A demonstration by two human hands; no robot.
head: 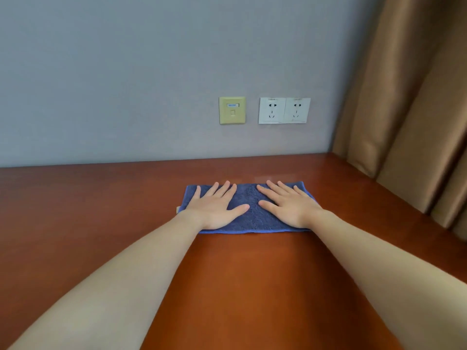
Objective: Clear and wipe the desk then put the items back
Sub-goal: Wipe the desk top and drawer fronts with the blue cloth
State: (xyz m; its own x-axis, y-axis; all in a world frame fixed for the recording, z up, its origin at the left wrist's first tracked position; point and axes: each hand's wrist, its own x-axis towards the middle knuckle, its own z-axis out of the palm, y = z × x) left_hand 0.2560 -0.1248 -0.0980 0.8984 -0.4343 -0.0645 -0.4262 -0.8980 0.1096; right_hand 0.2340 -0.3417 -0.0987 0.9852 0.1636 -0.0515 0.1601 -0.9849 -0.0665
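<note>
Cloth: a blue, nubby cloth (249,210) folded into a long rectangle, lying flat on the counter, its long side running left to right, near the back wall but apart from it.
Label: a small pale tab pokes out at the cloth's left edge, just beside the left wrist.
Left hand: the left hand (214,207) lies palm down on the left half of the cloth, fingers (222,189) straight and slightly spread, thumb out toward the middle; nothing is pinched.
Right hand: the right hand (290,207) lies palm down on the right half, fingers (275,190) straight and spread, thumb pointing inward; it presses flat and holds nothing.
Between the hands: a strip of bare cloth shows, the two thumbs near each other but not touching.
Forearms: both bare forearms reach in from the lower corners.
Counter: a glossy reddish-brown wooden counter (242,286) meeting the wall.
Wall: grey-blue wall (126,72) carrying a yellowish data socket plate (232,110) and, just to its right, a white double power outlet (284,110).
Curtain: a tan curtain (409,97) hangs at the right, down beside the counter's right edge.
</note>
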